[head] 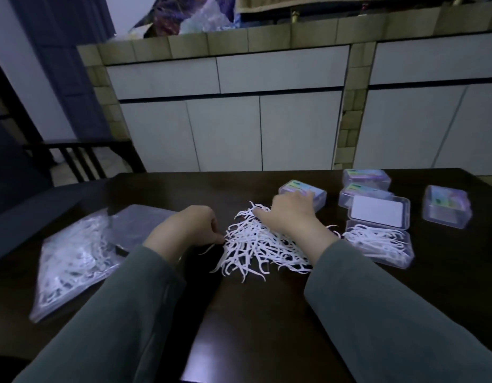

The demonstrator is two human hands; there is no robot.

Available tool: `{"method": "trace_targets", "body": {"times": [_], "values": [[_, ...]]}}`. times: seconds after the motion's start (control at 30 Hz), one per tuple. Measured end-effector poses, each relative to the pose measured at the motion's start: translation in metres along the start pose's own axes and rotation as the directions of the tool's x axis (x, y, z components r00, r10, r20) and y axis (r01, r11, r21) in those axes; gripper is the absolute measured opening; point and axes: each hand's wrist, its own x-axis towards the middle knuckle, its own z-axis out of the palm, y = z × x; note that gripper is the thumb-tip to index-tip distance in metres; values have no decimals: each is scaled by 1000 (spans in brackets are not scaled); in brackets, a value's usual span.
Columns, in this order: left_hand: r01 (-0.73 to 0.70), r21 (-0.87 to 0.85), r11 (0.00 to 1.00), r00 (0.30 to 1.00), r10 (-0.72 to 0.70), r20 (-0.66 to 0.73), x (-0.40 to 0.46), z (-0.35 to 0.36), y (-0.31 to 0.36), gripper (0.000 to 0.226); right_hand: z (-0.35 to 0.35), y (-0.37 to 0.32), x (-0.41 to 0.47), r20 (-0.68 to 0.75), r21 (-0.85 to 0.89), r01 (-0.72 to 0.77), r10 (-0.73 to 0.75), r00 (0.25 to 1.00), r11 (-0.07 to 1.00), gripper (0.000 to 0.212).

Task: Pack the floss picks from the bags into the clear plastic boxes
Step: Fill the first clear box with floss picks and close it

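A loose pile of white floss picks (pixel 253 244) lies in the middle of the dark table (pixel 266 313). My left hand (pixel 189 228) sits at the pile's left edge with fingers curled, its fingertips pinching at picks there. My right hand (pixel 289 217) rests flat on the far part of the pile, fingers spread forward. An open clear box (pixel 382 246) partly filled with picks lies right of the pile, its lid (pixel 377 214) with a white card folded back. A clear bag full of floss picks (pixel 70 258) lies at the left.
A flattened clear bag (pixel 137 225) lies beside the full one. Closed clear boxes with coloured labels stand behind my right hand (pixel 302 193), at the back right (pixel 366 179) and at the far right (pixel 446 207). White cabinets rise beyond the table's far edge.
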Motion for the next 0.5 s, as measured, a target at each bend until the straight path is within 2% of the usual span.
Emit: {"method": "trace_targets", "body": {"times": [0.1,0.23,0.3,0.43,0.5], "values": [[-26,-22,999,999,25,-20,1,2,2,29,6,0,5,16,4,29,-29,999,1000,59],[-77,-128,989,994,66,-91,2,6,6,22,6,3,-2,2,115,97,-98,995,989,44],[-77,-172,982,994,63,-90,0,5,8,31,5,8,-7,-5,162,105,-105,994,981,43],[-82,-202,976,995,91,38,-10,1,16,75,-3,23,-15,3,140,82,-83,997,987,55],[-88,-179,980,991,105,88,-12,2,21,75,-7,27,-17,75,92,76,-83,994,993,65]]}}
